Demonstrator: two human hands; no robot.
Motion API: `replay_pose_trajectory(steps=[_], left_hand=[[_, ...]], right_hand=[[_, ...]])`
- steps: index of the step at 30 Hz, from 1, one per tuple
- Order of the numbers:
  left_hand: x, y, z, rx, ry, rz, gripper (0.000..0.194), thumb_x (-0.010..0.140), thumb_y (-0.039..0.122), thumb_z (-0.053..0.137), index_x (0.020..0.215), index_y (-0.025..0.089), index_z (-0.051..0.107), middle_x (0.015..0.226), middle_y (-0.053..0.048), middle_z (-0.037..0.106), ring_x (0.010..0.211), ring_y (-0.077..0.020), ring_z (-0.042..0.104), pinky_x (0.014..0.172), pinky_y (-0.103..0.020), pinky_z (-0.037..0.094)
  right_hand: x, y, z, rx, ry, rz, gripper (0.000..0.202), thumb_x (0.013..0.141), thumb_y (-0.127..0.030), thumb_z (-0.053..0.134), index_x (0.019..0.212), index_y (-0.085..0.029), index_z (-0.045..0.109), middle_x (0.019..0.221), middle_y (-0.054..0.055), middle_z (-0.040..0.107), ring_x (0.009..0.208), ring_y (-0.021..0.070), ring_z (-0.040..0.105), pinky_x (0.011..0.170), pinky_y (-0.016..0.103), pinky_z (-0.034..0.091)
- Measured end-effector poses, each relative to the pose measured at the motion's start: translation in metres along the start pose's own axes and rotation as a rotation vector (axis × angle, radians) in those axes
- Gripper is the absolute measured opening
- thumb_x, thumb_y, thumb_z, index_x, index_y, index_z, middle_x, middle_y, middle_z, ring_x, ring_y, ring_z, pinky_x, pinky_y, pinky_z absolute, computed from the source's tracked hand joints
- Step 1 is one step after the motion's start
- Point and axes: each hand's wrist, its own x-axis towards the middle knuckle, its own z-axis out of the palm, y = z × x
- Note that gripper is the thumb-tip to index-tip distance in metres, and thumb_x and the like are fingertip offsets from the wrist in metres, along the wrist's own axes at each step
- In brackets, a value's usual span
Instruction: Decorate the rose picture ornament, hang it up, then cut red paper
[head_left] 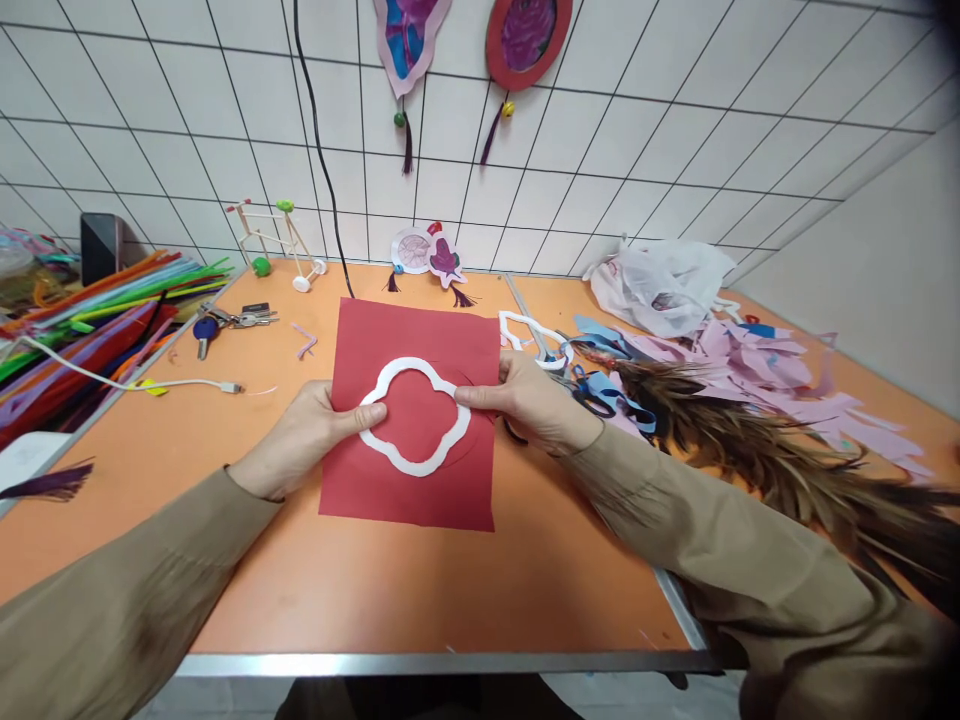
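Between my two hands, raised above the orange table, is a square sheet of red paper (420, 505). A white four-lobed ring (417, 468), its middle cut out, lies flat against the sheet. My left hand (315, 425) pinches the paper's left edge, its thumb pressed on the ring's left side and its fingers hidden behind. On the opposite edge my right hand (529, 395) is closed in the same way, thumb on the ring's right side. A faint curved line shows on the paper around the ring.
Pipe cleaners (97, 330), keys (232, 318) and a white cable (150, 383) lie at left. Scissors (592, 395), pink paper scraps (757, 370), brown feathers (697, 420) and a plastic bag (660, 285) crowd the right. A stick model (277, 245) stands near the wall.
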Motion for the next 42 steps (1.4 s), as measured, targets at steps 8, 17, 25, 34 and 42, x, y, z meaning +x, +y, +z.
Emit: replay_pose_trajectory(steps=[8,17,25,34,42], left_hand=[[0.0,0.001,0.002,-0.114,-0.087,-0.044,0.029,0.079,0.03,0.074,0.103,0.014,0.074,0.101,-0.014,0.075,0.086,-0.0292,0.073,0.077,-0.04,0.061],[-0.003,-0.001,0.002,-0.099,-0.067,-0.016,0.034,0.078,0.028,0.076,0.11,0.016,0.072,0.104,-0.014,0.075,0.088,-0.0313,0.073,0.078,-0.043,0.061],[-0.004,0.002,0.003,-0.125,-0.077,-0.008,0.03,0.076,0.026,0.077,0.103,0.015,0.074,0.1,-0.014,0.076,0.082,-0.0287,0.073,0.075,-0.039,0.062],[-0.004,0.003,0.004,-0.104,-0.018,-0.016,0.033,0.073,0.026,0.08,0.103,0.014,0.074,0.101,-0.014,0.076,0.088,-0.032,0.072,0.077,-0.042,0.062],[-0.003,0.001,0.002,-0.115,-0.086,-0.009,0.036,0.075,0.025,0.078,0.11,0.018,0.072,0.106,-0.013,0.074,0.089,-0.0306,0.073,0.079,-0.041,0.061]], right_hand=[[-0.001,0.007,0.002,-0.026,0.037,-0.054,0.034,0.07,-0.03,0.079,0.101,-0.018,0.071,0.107,0.008,0.073,0.093,0.0255,0.069,0.08,0.038,0.058],[-0.004,0.007,0.01,-0.061,0.073,-0.134,0.033,0.069,-0.033,0.08,0.098,-0.019,0.072,0.108,0.007,0.073,0.095,0.0254,0.069,0.083,0.039,0.058],[-0.006,0.006,0.015,-0.055,0.109,-0.16,0.039,0.065,-0.034,0.082,0.099,-0.018,0.072,0.109,0.008,0.073,0.098,0.0288,0.069,0.086,0.044,0.058],[-0.008,0.005,0.015,-0.075,0.13,-0.127,0.041,0.065,-0.031,0.082,0.101,-0.018,0.07,0.108,0.008,0.072,0.092,0.0265,0.07,0.082,0.041,0.058],[-0.009,0.004,0.016,-0.093,0.143,-0.132,0.035,0.063,-0.033,0.083,0.093,-0.018,0.073,0.101,0.007,0.074,0.088,0.0259,0.07,0.079,0.04,0.058]])
